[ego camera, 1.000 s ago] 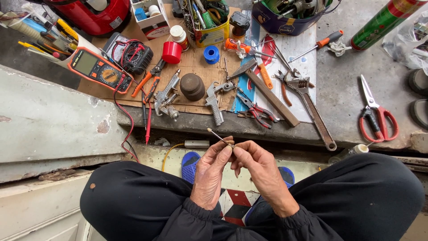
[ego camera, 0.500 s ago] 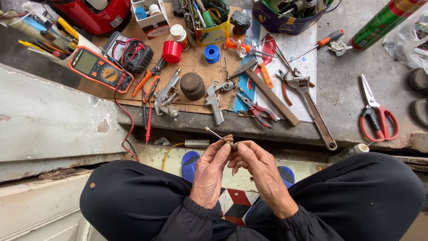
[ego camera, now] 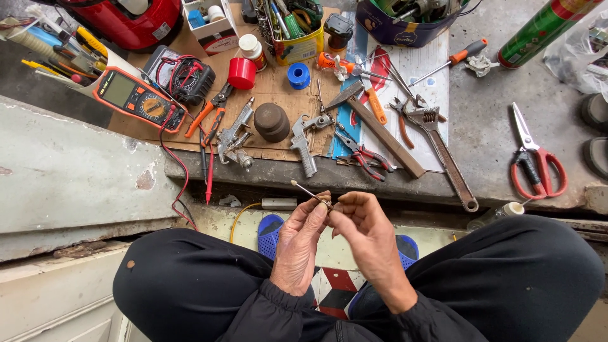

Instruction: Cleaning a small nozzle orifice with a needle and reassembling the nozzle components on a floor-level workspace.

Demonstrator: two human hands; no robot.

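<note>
both hands meet at frame centre, just above the lap. left hand [ego camera: 301,244] and right hand [ego camera: 367,237] have fingertips pressed together on one small part [ego camera: 327,203], brownish, too small to identify. a thin rod [ego camera: 308,190] sticks out of that pinch.

key geometry: rod long axis runs from the pinch toward upper left of the frame, ending in a small pale tip [ego camera: 293,183] that sits over the near edge of the counter [ego camera: 494,136]. free end points away from the body and to the left-hand side. the left hand's thumb and forefinger close on the rod's base; the right hand's fingers curl in and pinch the same part from the right side. both are equally close, touching at the part. neither hand is spread.

nearest things beyond the tip, apart from it: grey metal spray-gun body [ego camera: 303,142] and red-handled pliers [ego camera: 365,155] on the cardboard sheet [ego camera: 190,130]. orange multimeter [ego camera: 139,99] is upper left, red-handled scissors [ego camera: 534,161] far right, wrench [ego camera: 443,149] right of centre. none of these are touched.
</note>
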